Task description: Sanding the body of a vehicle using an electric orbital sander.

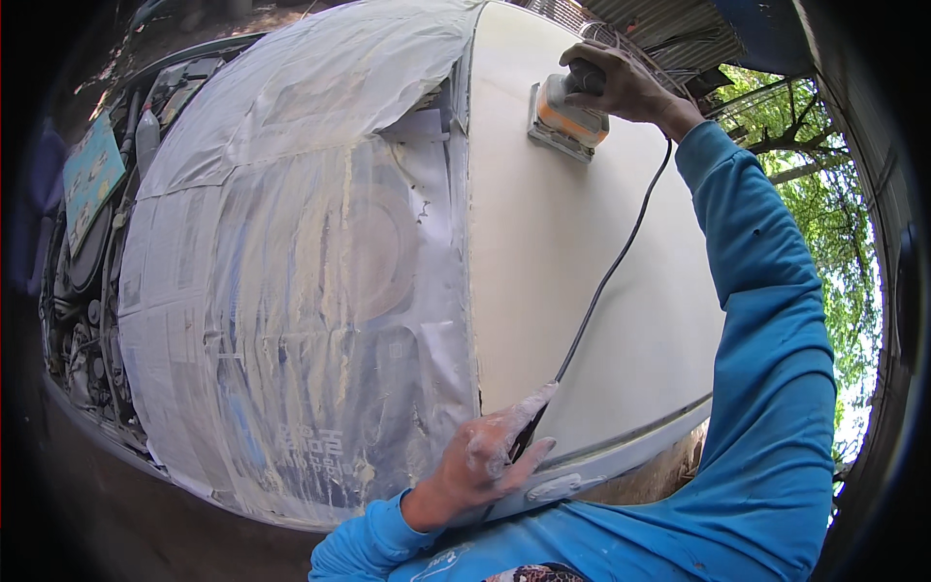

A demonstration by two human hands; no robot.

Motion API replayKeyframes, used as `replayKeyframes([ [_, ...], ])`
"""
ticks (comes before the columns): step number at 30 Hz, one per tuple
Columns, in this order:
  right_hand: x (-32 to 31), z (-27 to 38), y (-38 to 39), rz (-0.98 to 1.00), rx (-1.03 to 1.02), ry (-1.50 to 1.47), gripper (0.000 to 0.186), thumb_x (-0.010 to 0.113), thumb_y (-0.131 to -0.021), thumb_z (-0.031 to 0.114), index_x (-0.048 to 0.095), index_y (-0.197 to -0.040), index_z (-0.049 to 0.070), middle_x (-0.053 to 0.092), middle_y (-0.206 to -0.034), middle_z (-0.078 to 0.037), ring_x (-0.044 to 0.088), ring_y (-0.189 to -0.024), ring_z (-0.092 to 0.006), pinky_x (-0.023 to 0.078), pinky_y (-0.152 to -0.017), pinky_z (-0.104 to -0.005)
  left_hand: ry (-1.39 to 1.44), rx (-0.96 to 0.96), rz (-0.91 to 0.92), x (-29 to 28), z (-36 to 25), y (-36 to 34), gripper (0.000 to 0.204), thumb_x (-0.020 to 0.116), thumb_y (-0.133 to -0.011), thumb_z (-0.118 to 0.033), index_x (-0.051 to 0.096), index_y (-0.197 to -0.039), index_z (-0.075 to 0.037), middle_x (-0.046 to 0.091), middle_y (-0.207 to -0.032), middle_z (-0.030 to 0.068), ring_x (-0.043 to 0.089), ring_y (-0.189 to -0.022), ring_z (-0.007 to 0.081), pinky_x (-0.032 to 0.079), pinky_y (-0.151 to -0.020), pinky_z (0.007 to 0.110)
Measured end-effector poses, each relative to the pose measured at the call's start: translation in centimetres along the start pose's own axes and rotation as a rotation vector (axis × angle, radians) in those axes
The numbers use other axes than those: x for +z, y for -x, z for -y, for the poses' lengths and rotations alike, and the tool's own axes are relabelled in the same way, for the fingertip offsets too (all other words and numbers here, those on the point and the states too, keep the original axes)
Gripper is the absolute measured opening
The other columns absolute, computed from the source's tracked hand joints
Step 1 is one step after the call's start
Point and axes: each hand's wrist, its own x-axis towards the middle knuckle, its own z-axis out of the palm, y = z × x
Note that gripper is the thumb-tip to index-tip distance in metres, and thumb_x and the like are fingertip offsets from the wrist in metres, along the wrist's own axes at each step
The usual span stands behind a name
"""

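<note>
Two hands busy: right hand [621, 87] fingers wrapped over orange sander [567, 118] on primed car roof [572, 262]; left hand [490, 456] fingers pinching black cord [606, 281] against the roof edge. Risk: slack cord snagging, jerking the sander and gouging primer.

Outdoor yard in daylight

Green trees [824, 184] stand at the right under bright sky, a corrugated roof [659, 24] crosses the top edge, bare dirt ground [145, 524] lies along the lower left, and the left side sits in shade.
</note>
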Motion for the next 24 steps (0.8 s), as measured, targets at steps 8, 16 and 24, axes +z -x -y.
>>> replayKeyframes([
  [8, -0.8, -2.5, 8.8, 0.013, 0.151, -0.095, 0.043, 0.069, -0.089, 0.041, 0.062, -0.123, 0.015, 0.066, -0.115, -0.011, 0.066, -0.108, -0.0279, 0.055, -0.098, -0.0418, -0.246, 0.008, 0.136, -0.7, -1.3, -2.0, 0.065, 0.081, -0.081, -0.006, 0.058, -0.142, -0.006, 0.067, -0.082, 0.0144, 0.067, -0.072, 0.0263, 0.053, -0.066, 0.035],
  [16, -0.7, -3.6, 10.3, 0.017, 0.347, -0.468, 0.037, 0.046, -0.101, 0.036, 0.064, -0.118, 0.01, 0.067, -0.114, -0.014, 0.063, -0.11, -0.0299, 0.05, -0.096, -0.0435, -0.673, 0.342, 0.021, 0.1, -1.3, -14.1, 0.067, 0.078, -0.081, -0.008, 0.054, -0.144, -0.008, 0.064, -0.106, 0.0154, 0.064, -0.094, 0.0319, 0.055, -0.078, 0.041],
  [24, 0.0, -1.3, 3.2, -0.028, 0.145, -0.248, 0.03, 0.057, -0.1, 0.036, 0.068, -0.109, 0.01, 0.073, -0.105, -0.011, 0.072, -0.094, -0.0278, 0.057, -0.087, -0.042, -1.105, 0.497, -0.297, 3.3, 4.6, -25.1, 0.072, 0.077, -0.078, -0.006, 0.047, -0.14, 0.015, 0.058, -0.134, 0.0303, 0.058, -0.125, 0.0416, 0.048, -0.109, 0.044],
])
